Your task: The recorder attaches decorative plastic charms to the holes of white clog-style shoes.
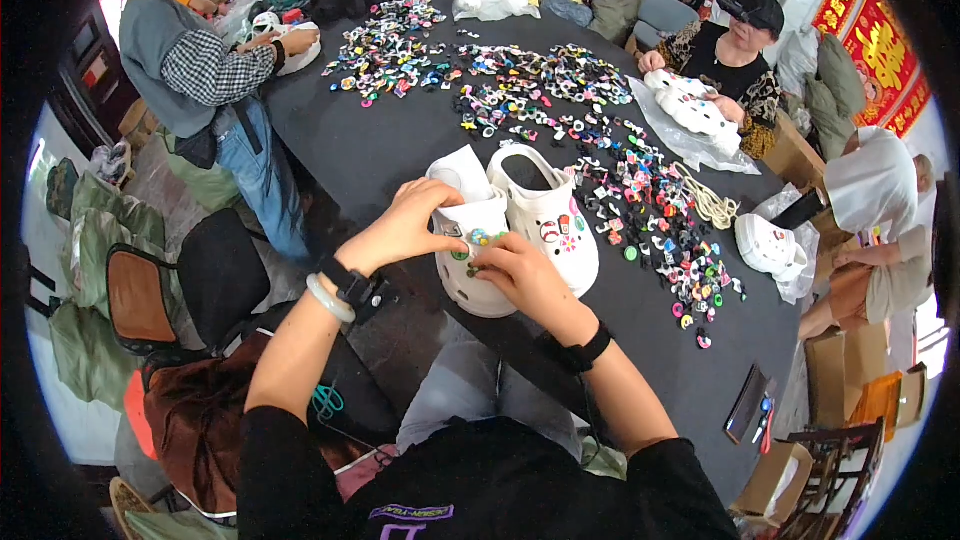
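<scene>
A pair of white clogs stands side by side at the near edge of the dark table. My left hand (408, 228) grips the left clog (472, 292), its fingers over the upper near the opening and its thumb by the charms on top. My right hand (530, 275) pinches a small dark green charm (473, 271) against the top of that same clog; the fingertips partly cover it. A blue and yellow charm (480, 237) sits between the hands. Several colourful charms are fixed on the right clog (575, 258), which neither hand holds.
Heaps of loose colourful charms (640, 175) spread over the dark table (690, 395). A white clog (768, 243) and pale cord (708, 202) lie at the right. Co-workers handle white clogs around the table. A black office chair (220, 275) stands at my left; scissors (766, 425) lie near right.
</scene>
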The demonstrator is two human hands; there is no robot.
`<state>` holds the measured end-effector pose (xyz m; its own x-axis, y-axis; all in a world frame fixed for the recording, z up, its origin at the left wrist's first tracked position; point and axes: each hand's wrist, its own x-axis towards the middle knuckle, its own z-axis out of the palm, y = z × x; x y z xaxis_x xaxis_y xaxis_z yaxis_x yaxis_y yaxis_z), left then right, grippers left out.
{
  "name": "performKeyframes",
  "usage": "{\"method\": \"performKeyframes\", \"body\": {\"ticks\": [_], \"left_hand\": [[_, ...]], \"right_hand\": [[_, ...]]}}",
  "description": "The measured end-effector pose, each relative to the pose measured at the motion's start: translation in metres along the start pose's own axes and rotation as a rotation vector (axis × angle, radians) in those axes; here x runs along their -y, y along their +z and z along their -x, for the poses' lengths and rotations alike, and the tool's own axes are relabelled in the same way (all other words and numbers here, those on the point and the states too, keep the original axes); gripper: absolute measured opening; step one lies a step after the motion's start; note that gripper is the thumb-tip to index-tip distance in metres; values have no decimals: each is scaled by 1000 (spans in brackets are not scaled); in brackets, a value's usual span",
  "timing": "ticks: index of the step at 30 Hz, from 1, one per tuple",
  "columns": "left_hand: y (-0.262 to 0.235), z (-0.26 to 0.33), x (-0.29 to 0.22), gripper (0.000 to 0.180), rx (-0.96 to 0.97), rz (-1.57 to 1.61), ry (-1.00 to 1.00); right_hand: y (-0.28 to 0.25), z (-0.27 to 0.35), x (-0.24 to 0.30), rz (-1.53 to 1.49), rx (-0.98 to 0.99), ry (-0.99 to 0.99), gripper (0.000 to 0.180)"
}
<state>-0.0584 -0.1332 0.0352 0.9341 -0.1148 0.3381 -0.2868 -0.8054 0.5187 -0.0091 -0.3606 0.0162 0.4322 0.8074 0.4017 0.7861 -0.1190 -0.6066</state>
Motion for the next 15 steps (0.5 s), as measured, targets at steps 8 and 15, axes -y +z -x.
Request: {"method": "performKeyframes", "body": {"ticks": [8,15], "left_hand": [[-12,-48,-2,46,492,11,89],[4,-67,-6,46,1212,295,-186]], "right_hand": [[4,26,12,-31,-98,43,13],[3,62,34,-153,-157,128,15]]}}
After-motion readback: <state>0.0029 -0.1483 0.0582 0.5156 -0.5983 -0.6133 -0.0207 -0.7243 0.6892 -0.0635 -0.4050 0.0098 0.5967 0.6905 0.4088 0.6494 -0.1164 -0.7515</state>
